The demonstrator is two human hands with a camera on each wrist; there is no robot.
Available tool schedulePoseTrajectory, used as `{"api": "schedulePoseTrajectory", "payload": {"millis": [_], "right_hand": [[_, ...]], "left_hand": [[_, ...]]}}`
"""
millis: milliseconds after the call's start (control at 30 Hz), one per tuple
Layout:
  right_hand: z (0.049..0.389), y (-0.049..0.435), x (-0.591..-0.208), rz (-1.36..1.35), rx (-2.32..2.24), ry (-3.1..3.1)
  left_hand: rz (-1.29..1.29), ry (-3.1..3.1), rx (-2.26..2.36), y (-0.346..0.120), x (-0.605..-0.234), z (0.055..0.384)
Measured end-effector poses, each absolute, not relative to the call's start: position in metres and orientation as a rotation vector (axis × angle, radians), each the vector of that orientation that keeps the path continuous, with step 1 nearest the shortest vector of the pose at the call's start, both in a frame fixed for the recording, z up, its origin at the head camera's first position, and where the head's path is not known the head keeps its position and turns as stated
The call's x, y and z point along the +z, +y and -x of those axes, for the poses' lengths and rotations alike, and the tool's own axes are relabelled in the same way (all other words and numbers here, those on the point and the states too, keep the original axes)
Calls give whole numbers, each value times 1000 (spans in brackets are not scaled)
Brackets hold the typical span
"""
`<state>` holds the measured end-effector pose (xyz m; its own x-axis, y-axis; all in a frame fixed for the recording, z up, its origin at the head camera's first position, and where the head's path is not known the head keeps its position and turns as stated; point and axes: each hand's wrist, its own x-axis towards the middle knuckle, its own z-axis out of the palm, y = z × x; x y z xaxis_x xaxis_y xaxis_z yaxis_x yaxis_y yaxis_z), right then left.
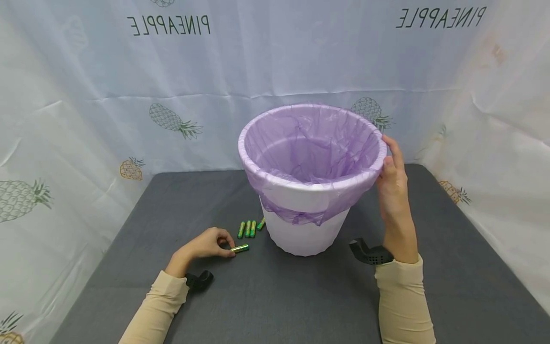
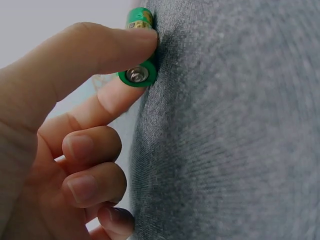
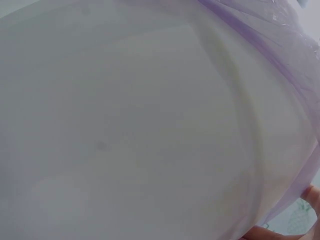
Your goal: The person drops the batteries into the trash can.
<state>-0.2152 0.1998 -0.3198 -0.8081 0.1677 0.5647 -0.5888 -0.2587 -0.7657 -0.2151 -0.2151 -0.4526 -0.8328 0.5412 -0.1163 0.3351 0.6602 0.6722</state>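
Note:
My left hand [image 1: 210,242] pinches a green and gold battery [image 1: 239,248] at the tabletop, between thumb and index finger. In the left wrist view, the battery [image 2: 137,74] shows its metal end, and the other fingers curl beneath. A white trash bin [image 1: 302,239] stands upright, lined with a translucent purple bag [image 1: 315,143] folded over its rim. My right hand [image 1: 393,184] touches the bin's right side at the rim with fingers extended. The right wrist view is mostly filled by the bin wall [image 3: 140,125], with part of that hand [image 3: 312,200] at the lower right corner.
Several more green batteries [image 1: 248,229] lie left of the bin, one partly hidden behind it. Grey cloth covers the table [image 1: 279,296]. A pale curtain with pineapple prints [image 1: 240,62] hangs behind and along both sides.

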Motion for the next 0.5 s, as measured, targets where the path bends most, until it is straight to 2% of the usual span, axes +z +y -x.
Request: {"api": "schedulePoseTrajectory", "payload": {"millis": [500], "right_hand": [[213,202,-319,-582,2102,-1560]], "left_hand": [[-804,2677,1021,-219,-443,214]]}}
